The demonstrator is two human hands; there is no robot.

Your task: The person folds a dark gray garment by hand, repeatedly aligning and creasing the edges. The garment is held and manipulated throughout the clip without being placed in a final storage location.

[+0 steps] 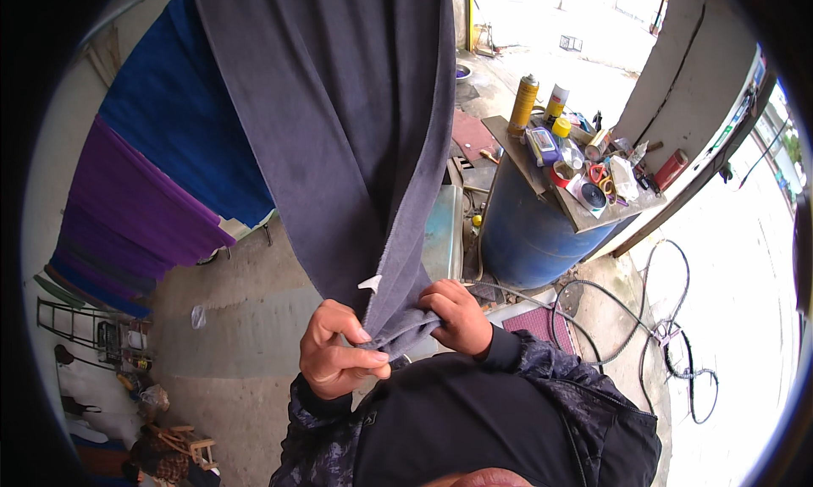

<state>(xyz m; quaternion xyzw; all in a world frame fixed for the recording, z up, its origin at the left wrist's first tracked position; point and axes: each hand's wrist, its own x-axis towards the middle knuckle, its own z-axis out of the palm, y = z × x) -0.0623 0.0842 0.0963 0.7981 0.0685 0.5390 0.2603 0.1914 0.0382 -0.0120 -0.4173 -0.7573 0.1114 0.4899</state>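
A long dark grey cloth (317,106) hangs down in front of me and narrows into folds towards my chest. My left hand (336,347) pinches its lower edge between thumb and forefinger. On the other side, my right hand (458,317) grips a bunched fold of the same cloth with curled fingers. A small white label (370,284) sticks out from the stitched edge, just above my left hand. The fabric between both hands is gathered and creased.
Blue cloth (184,112) and purple cloth (136,201) hang at the left. To the right, a board (587,217) on a blue barrel (540,233) carries spray cans (524,106), tape (594,196) and scissors (606,187). A black hose (610,290) loops across the floor. A wooden stool (200,446) stands lower left.
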